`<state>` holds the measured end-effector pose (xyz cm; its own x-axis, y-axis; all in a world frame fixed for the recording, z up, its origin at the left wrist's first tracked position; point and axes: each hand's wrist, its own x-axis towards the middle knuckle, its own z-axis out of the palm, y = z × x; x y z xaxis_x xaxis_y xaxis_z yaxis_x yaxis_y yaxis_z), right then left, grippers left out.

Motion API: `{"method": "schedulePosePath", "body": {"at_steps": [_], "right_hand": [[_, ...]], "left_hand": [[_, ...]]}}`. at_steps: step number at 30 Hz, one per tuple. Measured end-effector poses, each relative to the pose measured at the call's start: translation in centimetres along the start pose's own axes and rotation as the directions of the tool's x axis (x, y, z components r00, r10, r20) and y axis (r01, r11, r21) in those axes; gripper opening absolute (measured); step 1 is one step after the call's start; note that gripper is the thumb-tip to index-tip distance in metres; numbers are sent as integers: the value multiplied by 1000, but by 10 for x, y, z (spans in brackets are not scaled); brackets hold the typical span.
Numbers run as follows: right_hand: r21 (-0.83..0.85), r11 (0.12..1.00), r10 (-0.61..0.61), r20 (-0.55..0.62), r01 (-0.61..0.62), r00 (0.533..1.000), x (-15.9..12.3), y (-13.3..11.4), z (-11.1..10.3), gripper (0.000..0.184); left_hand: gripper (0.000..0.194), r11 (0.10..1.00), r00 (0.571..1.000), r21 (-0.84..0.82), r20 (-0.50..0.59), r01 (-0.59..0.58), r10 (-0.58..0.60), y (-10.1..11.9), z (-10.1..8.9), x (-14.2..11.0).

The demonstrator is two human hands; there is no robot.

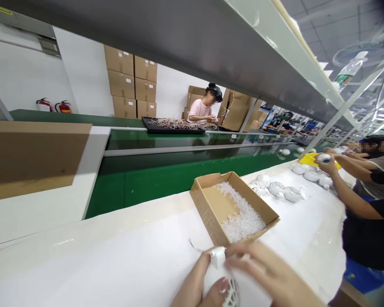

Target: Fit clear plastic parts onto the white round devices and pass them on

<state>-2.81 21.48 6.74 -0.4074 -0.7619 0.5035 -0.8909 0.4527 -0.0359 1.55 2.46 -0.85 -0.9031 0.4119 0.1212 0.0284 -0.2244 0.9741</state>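
Observation:
At the bottom of the head view, my left hand is wrapped around a white plastic housing. This part is rounded, with an openwork grille low on its right side and a small block at its top. A thin wire sticks out to the left near that block. My right hand is beside the block, its fingers blurred by motion. Whether they touch the housing or hold something small cannot be made out. Just beyond my hands stands a cardboard tray with many small clear plastic pieces inside.
Several white housings lie right of the tray. A green conveyor belt runs behind it. At right, a co-worker's hand holds a white part near a yellow bin. Another person works across the belt. A shelf hangs overhead.

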Motion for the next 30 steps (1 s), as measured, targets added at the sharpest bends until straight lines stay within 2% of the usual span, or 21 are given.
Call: {"method": "schedulePosePath", "body": {"at_steps": [2,3,4,7,9,11,13,16,19,21,23,25,27,30], "right_hand": [[6,971,240,26,-240,970,14,36,-10,43],[-52,928,372,84,-369,924,21,56,-14,40],[-92,906,424,152,-414,893,27,77,-14,36],[-137,910,414,354,-392,839,37,127,2,19],[-154,917,398,432,-369,809,39,146,22,16],[-168,914,404,455,-369,793,40,153,36,17],[-158,909,415,448,-386,792,42,151,39,16],[-91,890,444,395,-447,804,41,131,21,15],[13,854,489,321,-520,811,28,92,-8,26],[135,803,531,280,-580,800,11,62,-18,34],[308,680,613,258,-665,747,-7,37,-17,34],[467,513,693,269,-720,669,-19,20,-9,32],[582,364,732,305,-727,610,-25,11,1,29],[707,189,756,338,-681,560,-26,8,10,26]], "left_hand": [[64,998,1000,61,-24,-3,4,10,-3,0],[64,994,1000,108,-26,-4,6,12,-5,0],[63,986,1000,165,-26,-6,10,12,-7,0],[57,941,999,335,-17,-39,47,6,-10,-1],[57,912,997,403,-5,-70,78,4,-11,-1],[60,902,996,425,-1,-76,85,5,-11,-1],[64,901,997,429,-1,-64,71,8,-10,-1],[65,913,1000,407,3,-22,22,11,-9,-1],[65,920,999,388,4,-49,51,11,-9,-2],[64,920,997,386,-6,-71,79,11,-8,-2],[60,926,997,373,-24,-55,69,11,-8,-3],[58,926,997,370,-10,-69,79,10,-7,-4],[57,916,993,384,29,-115,112,8,-8,-4],[53,904,987,395,68,-161,146,4,-9,-4]]}}
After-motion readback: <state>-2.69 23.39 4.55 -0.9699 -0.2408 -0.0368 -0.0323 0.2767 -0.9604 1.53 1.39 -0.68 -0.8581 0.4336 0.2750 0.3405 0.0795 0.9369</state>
